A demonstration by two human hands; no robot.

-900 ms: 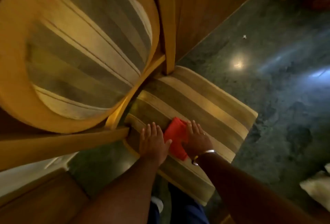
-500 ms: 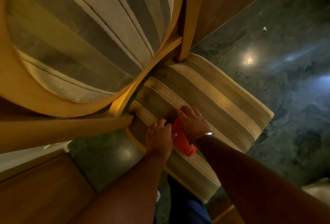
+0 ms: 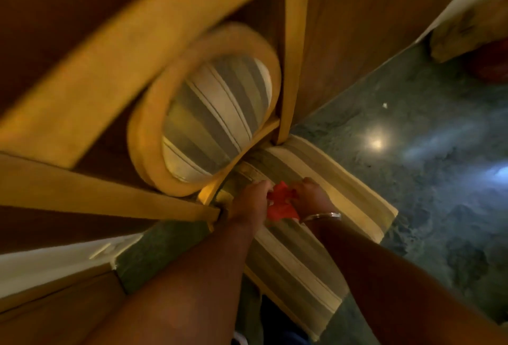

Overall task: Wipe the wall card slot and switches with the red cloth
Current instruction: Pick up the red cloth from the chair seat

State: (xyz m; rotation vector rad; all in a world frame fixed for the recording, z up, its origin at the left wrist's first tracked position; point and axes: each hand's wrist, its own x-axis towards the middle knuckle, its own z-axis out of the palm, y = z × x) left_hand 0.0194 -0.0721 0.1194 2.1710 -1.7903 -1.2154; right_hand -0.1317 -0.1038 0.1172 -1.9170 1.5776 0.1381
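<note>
The red cloth [image 3: 281, 203] is bunched up just above the striped seat cushion of a wooden chair [image 3: 324, 169]. My left hand [image 3: 251, 201] grips its left side with curled fingers. My right hand [image 3: 312, 196], with a silver bangle at the wrist, grips its right side. Both hands pinch the cloth between them. The wall card slot and the switches are not in view.
The chair's oval striped backrest [image 3: 217, 122] and yellow wooden frame stand close at the left. A dark wood panel [image 3: 346, 28] rises behind. Glossy dark green stone floor [image 3: 428, 180] spreads to the right. A white ledge [image 3: 55, 265] lies at lower left.
The cloth lay flat on the seat under my spread fingers; now both hands have gathered it into a bunch and closed on it. The view has tilted up.
</note>
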